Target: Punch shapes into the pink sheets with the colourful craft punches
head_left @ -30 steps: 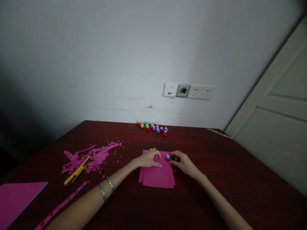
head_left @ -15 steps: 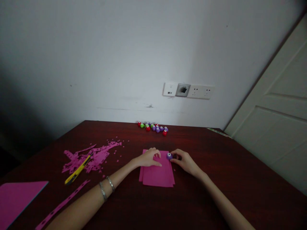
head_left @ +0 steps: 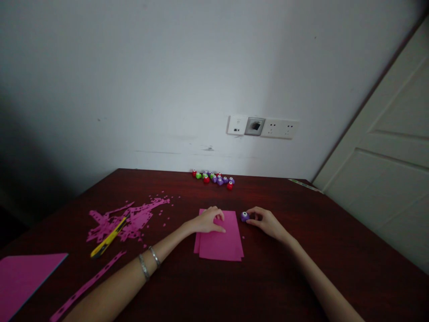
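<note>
Two or more pink sheets of paper (head_left: 221,246) lie loosely stacked in the middle of the table, their edges slightly out of line. My left hand (head_left: 210,220) rests on the upper left of the stack, fingers loosely bent and thumb apart, with nothing in it. Just right of the sheets, my right hand (head_left: 264,221) grips a small purple craft punch (head_left: 244,217) with a white round top between thumb and fingers. The punch is apart from the paper. A tiny pink paper bit lies by the stack's right edge.
Several red, green and purple punches (head_left: 214,178) stand along the back edge. On the left are pink scraps (head_left: 137,221), a yellow utility knife (head_left: 109,239), a punched strip (head_left: 89,286) and a larger pink sheet (head_left: 27,281). A ruler-like strip (head_left: 305,185) lies at back right.
My right hand has moved a little to the right with the purple craft punch, away from the paper's upper right edge. My left hand has stayed on the sheets.
</note>
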The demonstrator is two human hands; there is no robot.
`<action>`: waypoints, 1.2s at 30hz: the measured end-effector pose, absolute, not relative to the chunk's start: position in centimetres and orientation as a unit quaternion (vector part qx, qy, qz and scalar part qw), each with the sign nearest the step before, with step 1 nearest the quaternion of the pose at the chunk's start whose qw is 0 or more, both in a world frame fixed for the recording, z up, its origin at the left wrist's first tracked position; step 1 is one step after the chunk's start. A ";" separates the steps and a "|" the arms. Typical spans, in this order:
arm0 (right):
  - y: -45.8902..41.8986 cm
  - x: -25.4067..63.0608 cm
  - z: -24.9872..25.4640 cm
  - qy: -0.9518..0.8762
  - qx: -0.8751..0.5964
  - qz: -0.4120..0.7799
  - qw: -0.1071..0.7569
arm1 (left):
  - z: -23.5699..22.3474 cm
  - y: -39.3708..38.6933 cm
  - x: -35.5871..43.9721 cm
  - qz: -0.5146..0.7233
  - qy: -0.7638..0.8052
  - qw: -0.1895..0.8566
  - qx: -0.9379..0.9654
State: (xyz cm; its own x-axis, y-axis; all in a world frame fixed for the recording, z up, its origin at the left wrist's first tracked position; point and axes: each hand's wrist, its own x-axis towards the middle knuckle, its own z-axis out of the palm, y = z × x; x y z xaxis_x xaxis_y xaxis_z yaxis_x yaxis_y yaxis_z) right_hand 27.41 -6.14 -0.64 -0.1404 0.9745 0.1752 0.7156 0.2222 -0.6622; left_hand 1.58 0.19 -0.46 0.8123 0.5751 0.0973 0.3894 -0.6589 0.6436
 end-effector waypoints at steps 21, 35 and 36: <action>-6.0 28.2 -1.1 -0.697 -0.605 0.237 0.304 | -0.7 0.1 1.5 0.173 0.276 0.312 0.893; -9.4 28.2 0.1 -0.653 -0.602 0.336 0.314 | 1.3 5.3 -1.5 0.351 0.420 0.281 0.788; -9.8 28.1 -0.3 -0.654 -0.602 0.342 0.305 | 1.2 5.7 -2.0 0.348 0.436 0.273 0.784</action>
